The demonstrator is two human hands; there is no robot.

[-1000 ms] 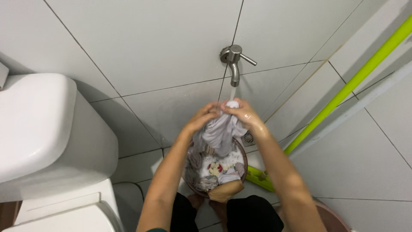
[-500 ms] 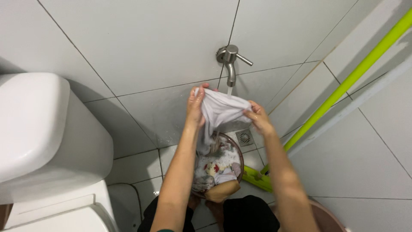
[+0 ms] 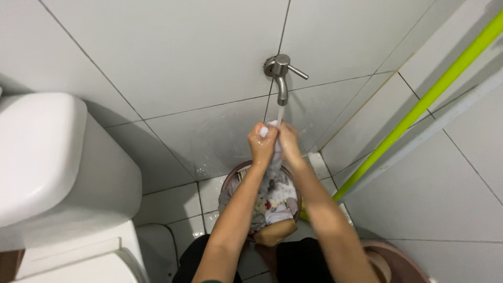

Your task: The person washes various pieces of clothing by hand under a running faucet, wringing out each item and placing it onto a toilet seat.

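Observation:
My left hand [image 3: 261,143] and my right hand [image 3: 288,140] are pressed together, both clutching a bunched white cloth [image 3: 273,157] directly under a steel wall tap [image 3: 281,73]. A thin stream of water [image 3: 279,112] falls from the spout onto the cloth. The cloth's wet tail hangs down between my forearms. Below it stands a round basin [image 3: 232,181] on the tiled floor, holding several wet pieces of laundry.
A white toilet cistern [image 3: 47,157] and seat fill the left side. A lime-green mop handle [image 3: 419,107] leans diagonally along the right wall. A brown bucket rim [image 3: 387,257] shows at the bottom right. My knee [image 3: 272,233] is beside the basin.
The cloth was spread wide between my hands half a second ago. Now my hands have come together and bunched it tightly under the running tap.

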